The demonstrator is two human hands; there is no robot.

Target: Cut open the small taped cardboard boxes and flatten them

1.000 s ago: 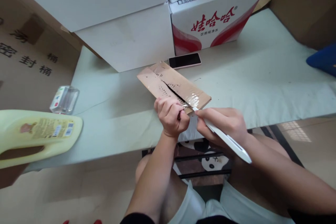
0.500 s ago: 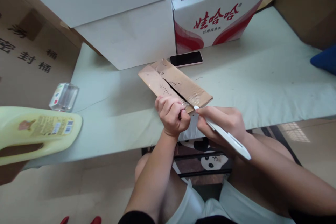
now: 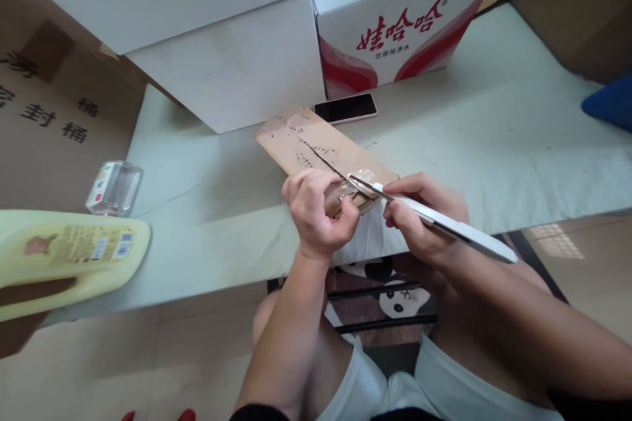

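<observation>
Small cardboard box lies on pale green tablecloth, on wearer's side of the smartphone, at a slant: far end by phone's L end (touching or not, can't tell), near end toward wearer & further R. Box is brown, flattish, w/ blk. marks scattered either side of a thin dark slit running lengthwise, approx. mid-top. Near end is messier: clear tape there is crinkled & shiny. L hand, wearer's side of phone, is mostly closed, fingers curled over box's near L edge, thumb bent at near end, so it has hold of the box. R hand, wearer's side & R of phone, is wrapped round a white utility knife; thin blade is out, tip at the tape, depth can't tell. Right behind phone: Wahaha water carton; behind & L of phone: plain white box. Well L of phone, nearer wearer: pale yellow jug, w/ clear plastic container just beyond. Well R of phone: blue obj., only partly in view.
</observation>
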